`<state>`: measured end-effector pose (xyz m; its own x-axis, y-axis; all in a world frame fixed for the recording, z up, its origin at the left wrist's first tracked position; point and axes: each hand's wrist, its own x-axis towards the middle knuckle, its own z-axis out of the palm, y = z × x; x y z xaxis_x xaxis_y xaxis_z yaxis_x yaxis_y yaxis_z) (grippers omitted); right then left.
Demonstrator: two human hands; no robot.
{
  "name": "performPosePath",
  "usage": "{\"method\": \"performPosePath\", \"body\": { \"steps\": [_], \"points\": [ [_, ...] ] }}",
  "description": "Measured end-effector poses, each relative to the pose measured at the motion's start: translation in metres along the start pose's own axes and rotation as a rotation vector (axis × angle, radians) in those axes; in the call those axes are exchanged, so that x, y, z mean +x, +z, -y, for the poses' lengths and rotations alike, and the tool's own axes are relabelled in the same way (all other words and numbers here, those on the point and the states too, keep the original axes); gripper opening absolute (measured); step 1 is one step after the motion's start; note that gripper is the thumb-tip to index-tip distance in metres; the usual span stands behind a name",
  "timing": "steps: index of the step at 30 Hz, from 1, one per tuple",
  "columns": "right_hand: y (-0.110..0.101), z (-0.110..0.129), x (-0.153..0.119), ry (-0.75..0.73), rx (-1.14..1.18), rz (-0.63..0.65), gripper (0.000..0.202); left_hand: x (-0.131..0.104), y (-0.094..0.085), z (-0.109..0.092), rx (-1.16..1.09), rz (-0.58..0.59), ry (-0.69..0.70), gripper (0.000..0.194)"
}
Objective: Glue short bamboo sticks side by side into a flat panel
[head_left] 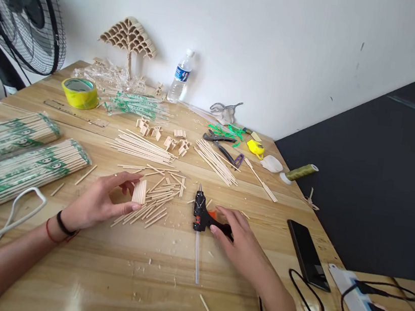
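Observation:
My left hand (99, 193) pinches a small panel of short wooden sticks joined side by side (140, 191) between thumb and fingers. Just beyond it lies a loose pile of cut sticks (159, 197). On the right, my right hand (237, 236) closes around the handle of a black hot glue gun (199, 210), which lies on the table with its nozzle pointing away from me. A clear glue stick (197, 259) pokes out of its rear toward me. Part of the handle is hidden by my fingers.
Bagged sticks (30, 168) lie left, long sticks (143, 147) and small stick pieces (171, 143) beyond. Pliers (221, 139), a phone (307, 253) and a power strip (363, 306) lie right. Behind stand yellow tape (80, 94), a bottle (180, 78) and a stick-built tree (131, 38).

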<state>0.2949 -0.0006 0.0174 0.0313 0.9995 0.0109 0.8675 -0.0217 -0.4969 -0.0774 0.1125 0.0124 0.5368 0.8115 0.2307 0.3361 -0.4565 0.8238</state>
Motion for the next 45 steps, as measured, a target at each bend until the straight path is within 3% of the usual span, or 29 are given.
{"method": "performPosePath", "body": {
  "steps": [5, 12, 17, 23, 28, 31, 35, 38, 45],
  "points": [
    [0.007, 0.006, 0.016, -0.07, 0.03, 0.091, 0.035, 0.0, 0.001, 0.004, -0.113, 0.059, -0.067, 0.055],
    [-0.002, 0.006, 0.026, 0.015, 0.092, -0.03, 0.037, 0.0, 0.002, 0.003, -0.199, 0.071, -0.12, 0.052],
    [-0.009, 0.022, 0.028, 0.173, 0.364, -0.123, 0.026, 0.002, 0.0, 0.002, -0.258, 0.098, -0.11, 0.047],
    [0.02, 0.064, 0.036, 0.198, 0.72, -0.082, 0.037, -0.001, 0.004, -0.001, -0.186, 0.058, -0.025, 0.043],
    [0.04, 0.092, 0.042, 0.132, 0.838, 0.005, 0.039, -0.005, 0.007, 0.001, -0.094, 0.058, -0.003, 0.059],
    [0.041, 0.092, 0.044, 0.097, 0.877, 0.061, 0.039, -0.003, 0.006, 0.001, -0.072, 0.063, -0.033, 0.066],
    [0.048, 0.081, 0.04, 0.078, 0.883, 0.106, 0.04, 0.002, 0.003, -0.004, -0.019, 0.065, -0.01, 0.048],
    [0.056, 0.076, 0.036, 0.142, 0.881, 0.056, 0.041, 0.004, 0.003, -0.005, -0.036, 0.071, -0.008, 0.04],
    [0.062, 0.073, 0.03, 0.254, 0.97, -0.053, 0.035, 0.003, 0.006, -0.004, -0.048, 0.109, -0.039, 0.042]
  ]
}}
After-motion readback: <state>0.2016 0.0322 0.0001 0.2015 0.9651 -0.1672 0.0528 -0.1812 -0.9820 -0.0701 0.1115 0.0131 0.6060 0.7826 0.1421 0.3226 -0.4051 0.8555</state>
